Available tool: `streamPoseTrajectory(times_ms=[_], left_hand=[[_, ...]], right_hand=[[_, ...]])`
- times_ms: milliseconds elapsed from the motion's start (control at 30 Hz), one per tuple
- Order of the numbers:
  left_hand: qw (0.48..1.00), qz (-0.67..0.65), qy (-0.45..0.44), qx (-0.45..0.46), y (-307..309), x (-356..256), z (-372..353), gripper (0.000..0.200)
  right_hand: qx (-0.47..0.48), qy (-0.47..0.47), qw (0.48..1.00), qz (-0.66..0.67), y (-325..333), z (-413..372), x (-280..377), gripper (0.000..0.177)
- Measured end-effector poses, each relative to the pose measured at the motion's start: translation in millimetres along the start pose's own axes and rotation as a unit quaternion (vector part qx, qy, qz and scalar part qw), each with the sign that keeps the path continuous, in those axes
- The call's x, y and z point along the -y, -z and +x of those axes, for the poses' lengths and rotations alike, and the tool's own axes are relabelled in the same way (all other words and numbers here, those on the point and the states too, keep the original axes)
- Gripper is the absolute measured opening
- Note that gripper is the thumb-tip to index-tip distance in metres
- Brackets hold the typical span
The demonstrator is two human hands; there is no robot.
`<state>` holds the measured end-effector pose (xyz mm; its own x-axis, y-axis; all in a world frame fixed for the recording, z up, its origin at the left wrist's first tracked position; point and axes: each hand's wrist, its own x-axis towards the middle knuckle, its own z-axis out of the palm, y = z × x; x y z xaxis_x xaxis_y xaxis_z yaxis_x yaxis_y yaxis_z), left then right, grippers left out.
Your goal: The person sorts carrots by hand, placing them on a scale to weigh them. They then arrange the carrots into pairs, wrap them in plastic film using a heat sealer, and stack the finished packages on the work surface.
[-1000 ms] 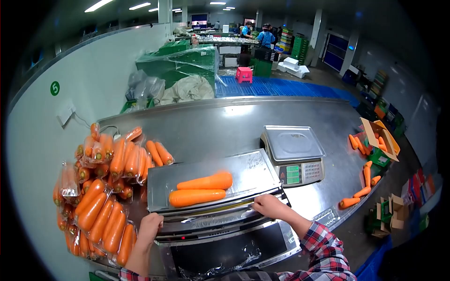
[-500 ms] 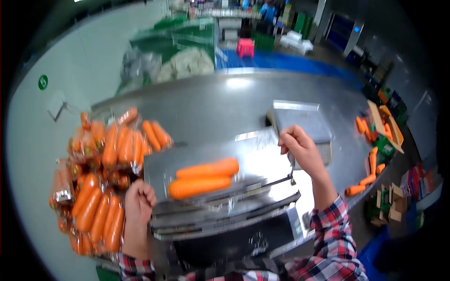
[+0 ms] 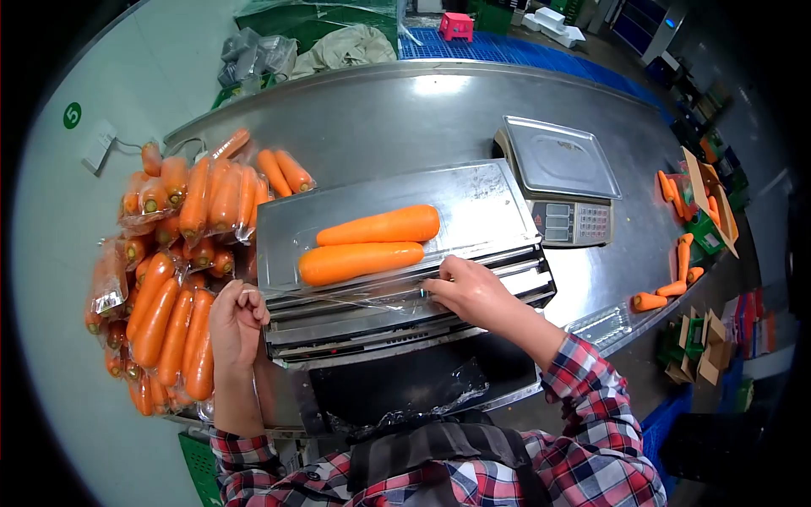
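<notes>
Down to the sealer's (image 3: 473,203) front edge came my right hand (image 3: 469,291), pinching flimsy, clingy film (image 3: 372,296) I judged best held by its rim; my left hand (image 3: 236,319) sat fisted at its left corner, two firm carrots (image 3: 363,262) atop it.

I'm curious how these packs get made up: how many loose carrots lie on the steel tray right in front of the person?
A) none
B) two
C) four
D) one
B: two carrots lie side by side, lengthwise, on the steel tray. The other carrots nearby are bagged ones piled to the left of it.
</notes>
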<state>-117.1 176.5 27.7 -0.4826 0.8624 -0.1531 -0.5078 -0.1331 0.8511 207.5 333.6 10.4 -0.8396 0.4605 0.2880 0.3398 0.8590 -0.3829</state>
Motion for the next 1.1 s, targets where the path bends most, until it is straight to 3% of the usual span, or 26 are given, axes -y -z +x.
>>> streamPoseTrajectory(times_ms=[167,233,300,433,500,567,600,700,767,833,867,900,933,967,1033,1067,1100], left_hand=[[1.000,0.004,0.004,0.005,13,3,-8,0.022],[0.999,0.028,0.027,0.007,12,7,-13,0.020],[0.994,0.085,0.068,-0.021,-15,4,-19,0.020],[0.997,-0.012,-0.070,0.033,-13,-12,-20,0.024],[0.988,-0.071,-0.124,0.067,-22,-27,-24,0.025],[0.971,-0.061,-0.219,0.077,-35,-51,-25,0.025],[0.949,-0.070,-0.282,0.126,-43,-63,-17,0.026],[0.965,0.008,-0.256,0.056,-51,-72,47,0.031],[0.977,0.043,-0.205,0.040,-33,-35,111,0.028],[0.898,0.382,-0.213,0.036,10,25,158,0.025],[0.896,0.417,-0.151,0.022,-4,38,145,0.026],[0.842,0.488,-0.218,0.068,0,53,143,0.025],[0.779,0.546,-0.291,0.103,0,64,138,0.025],[0.661,0.634,-0.379,0.129,5,70,133,0.025],[0.700,0.624,-0.305,0.166,3,54,121,0.024],[0.663,0.641,-0.358,0.145,0,50,117,0.020],[0.681,0.660,-0.284,0.141,-8,41,113,0.020]], right_hand=[[-0.060,-0.066,0.992,0.091,-18,-1,-9,0.010],[-0.053,-0.140,0.982,0.116,-22,-4,-6,0.004],[-0.004,-0.259,0.938,0.230,-16,2,-3,0.003],[-0.125,-0.187,0.921,0.317,-4,9,6,0.006],[-0.183,-0.147,0.926,0.296,20,10,17,0.005],[-0.285,-0.035,0.914,0.288,55,24,31,0.004],[-0.303,-0.009,0.925,0.231,72,32,32,0.004],[-0.348,0.000,0.925,0.152,78,88,4,0.004],[-0.277,-0.079,0.955,0.075,52,126,-48,0.005],[-0.199,-0.080,0.976,0.044,2,140,-112,0.008],[-0.119,-0.079,0.990,-0.001,-9,137,-116,0.009],[-0.035,-0.080,0.995,-0.044,-18,126,-115,0.011],[-0.043,-0.086,0.995,-0.007,-19,117,-110,0.012],[-0.048,-0.093,0.994,0.030,-19,110,-104,0.013],[-0.039,-0.065,0.990,0.119,-17,94,-107,0.017],[-0.021,-0.109,0.978,0.175,-16,84,-106,0.019],[-0.008,-0.150,0.962,0.228,-8,81,-99,0.022]])
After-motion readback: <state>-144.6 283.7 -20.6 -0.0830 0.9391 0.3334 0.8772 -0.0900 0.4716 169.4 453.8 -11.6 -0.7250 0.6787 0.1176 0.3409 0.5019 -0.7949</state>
